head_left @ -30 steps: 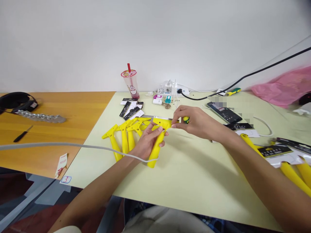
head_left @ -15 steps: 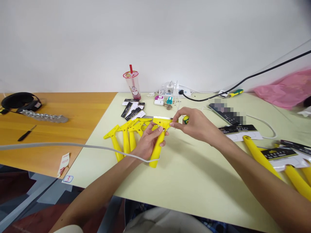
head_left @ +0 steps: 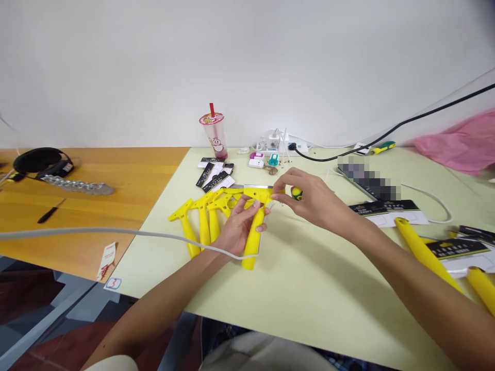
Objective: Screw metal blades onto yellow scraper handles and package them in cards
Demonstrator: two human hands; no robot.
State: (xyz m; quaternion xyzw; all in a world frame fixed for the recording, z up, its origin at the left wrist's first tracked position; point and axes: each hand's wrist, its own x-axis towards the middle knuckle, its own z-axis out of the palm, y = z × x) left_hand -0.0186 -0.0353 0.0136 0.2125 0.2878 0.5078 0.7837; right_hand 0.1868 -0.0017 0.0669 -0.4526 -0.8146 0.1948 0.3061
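My left hand (head_left: pixel 242 226) is closed round a yellow scraper (head_left: pixel 253 239), its handle pointing toward me and a metal blade (head_left: pixel 257 187) along the far edge of its head. Thumb and index finger of my right hand (head_left: pixel 299 193) pinch together at the right side of the scraper's head; whatever is between them is too small to make out. Against the right palm shows a rounded green-and-yellow handle end (head_left: pixel 297 193), mostly hidden; I cannot tell if it is held. Several other yellow scrapers (head_left: pixel 187 229) lie left of my left hand, heads away from me.
Black-and-white cards (head_left: pixel 214 178) lie behind the scrapers, near a cup with a red straw (head_left: pixel 215 136). A power strip (head_left: pixel 278 144) stands by the wall. On the right are a phone (head_left: pixel 363 180), more cards and yellow handles (head_left: pixel 425 252). A grey cable (head_left: pixel 154 233) crosses over my left forearm.
The view has turned slightly left, so the table's things sit a little farther right. Both hands keep nearly the same position on the scraper, with the right fingertips still pinched at its head.
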